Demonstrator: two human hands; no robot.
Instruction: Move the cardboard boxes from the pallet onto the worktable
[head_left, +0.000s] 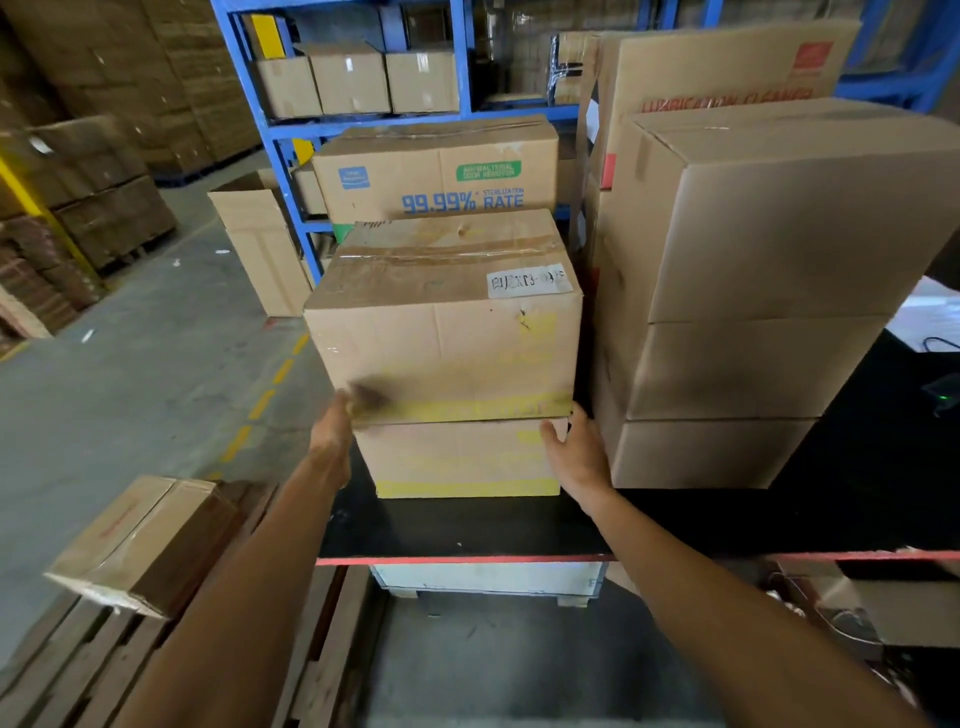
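Both hands, left hand (332, 434) and right hand (576, 457), steady taped top box (447, 322); contents unseen.

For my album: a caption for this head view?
Both hands, left hand and right hand, steady a box stacked on the worktable.

Warehouse: blue racking (270, 130), stacked cartons (104, 197)

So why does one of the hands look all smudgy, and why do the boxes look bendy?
Head view: the left hand is smeared by motion blur at the corner of the top box, while the right hand looks sharp; the wide-angle lens bows straight edges, so the tall stack leans outward near the frame's side.
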